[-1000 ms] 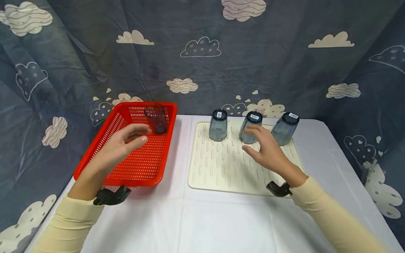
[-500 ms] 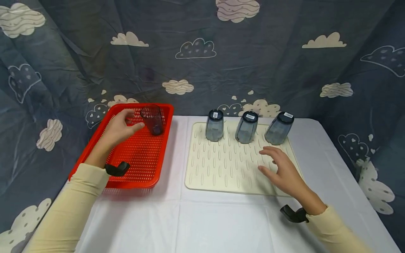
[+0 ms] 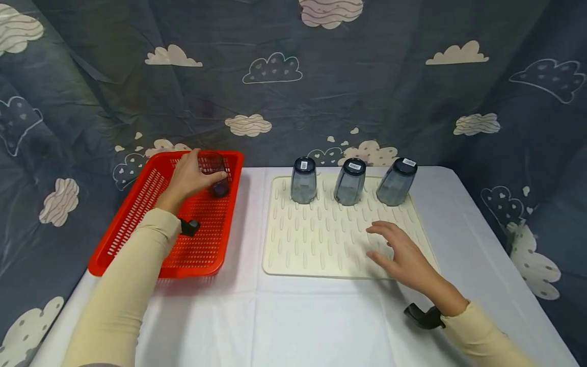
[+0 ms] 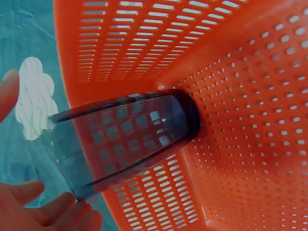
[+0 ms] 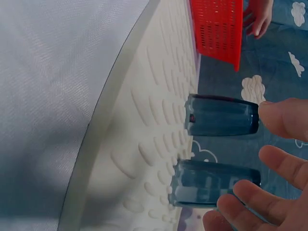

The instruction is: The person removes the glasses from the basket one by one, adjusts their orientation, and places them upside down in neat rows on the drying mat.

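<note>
In the head view, my left hand (image 3: pixel 187 177) reaches over the red basket (image 3: pixel 204 269), at the mouth of a dark tinted drinking glass (image 3: pixel 220 189). The left wrist view shows this glass (image 4: pixel 132 137) upright in a corner of the basket, base down. Fingertips (image 4: pixel 57 207) lie right at its rim, while the thumb (image 4: pixel 7 94) stands apart from the glass on the other side. My right hand (image 3: pixel 402 255) hovers over the cream drying mat (image 3: pixel 312 250), fingers spread and loosely bent, holding nothing.
Along the mat's back edge, three blue-grey glasses stand upside down: a left one (image 3: pixel 303 183), a middle one (image 3: pixel 350 184) and a right one (image 3: pixel 397 184). A white cloth (image 3: pixel 316 326) covers the table. A dark cloud-print curtain (image 3: pixel 348 92) hangs behind.
My left hand has moved forward and right over the basket to the glass's rim. My right hand has drawn back from the upturned glasses toward the mat's near right part.
</note>
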The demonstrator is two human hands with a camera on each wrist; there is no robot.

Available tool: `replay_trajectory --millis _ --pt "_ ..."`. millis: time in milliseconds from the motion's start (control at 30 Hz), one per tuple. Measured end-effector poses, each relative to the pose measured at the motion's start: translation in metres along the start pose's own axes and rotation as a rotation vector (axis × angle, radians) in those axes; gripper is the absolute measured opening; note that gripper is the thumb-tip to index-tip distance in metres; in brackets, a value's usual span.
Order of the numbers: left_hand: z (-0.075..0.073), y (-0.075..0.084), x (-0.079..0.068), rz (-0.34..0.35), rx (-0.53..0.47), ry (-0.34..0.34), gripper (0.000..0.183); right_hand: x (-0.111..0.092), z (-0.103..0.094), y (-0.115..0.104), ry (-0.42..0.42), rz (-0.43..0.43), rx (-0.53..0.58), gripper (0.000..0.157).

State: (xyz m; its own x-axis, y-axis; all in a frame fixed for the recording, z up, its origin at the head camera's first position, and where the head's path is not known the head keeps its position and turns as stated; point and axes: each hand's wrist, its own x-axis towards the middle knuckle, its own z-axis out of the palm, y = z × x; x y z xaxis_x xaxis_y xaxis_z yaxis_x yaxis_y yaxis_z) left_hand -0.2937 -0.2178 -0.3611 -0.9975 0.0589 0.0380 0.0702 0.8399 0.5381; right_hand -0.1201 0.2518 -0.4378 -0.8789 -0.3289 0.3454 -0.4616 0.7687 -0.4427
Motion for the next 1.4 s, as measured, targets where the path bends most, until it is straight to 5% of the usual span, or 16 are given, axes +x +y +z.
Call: replay_trajectory --millis 433,867,1400 --pt "0.007 0.002 0.018 -0.071 0.069 -0.022 0.093 -0.011 -0.004 0.001 -0.020 0.076 0.039 0.046" --pt "0.011 -0.001 0.017 -0.044 0.092 -0.016 0.083 -0.015 -0.002 0.003 -0.008 0.066 0.057 0.045" --pt "0.006 0.003 0.015 -0.105 0.170 -0.074 0.088 -0.021 0.001 0.005 -0.017 0.078 0.063 0.045"
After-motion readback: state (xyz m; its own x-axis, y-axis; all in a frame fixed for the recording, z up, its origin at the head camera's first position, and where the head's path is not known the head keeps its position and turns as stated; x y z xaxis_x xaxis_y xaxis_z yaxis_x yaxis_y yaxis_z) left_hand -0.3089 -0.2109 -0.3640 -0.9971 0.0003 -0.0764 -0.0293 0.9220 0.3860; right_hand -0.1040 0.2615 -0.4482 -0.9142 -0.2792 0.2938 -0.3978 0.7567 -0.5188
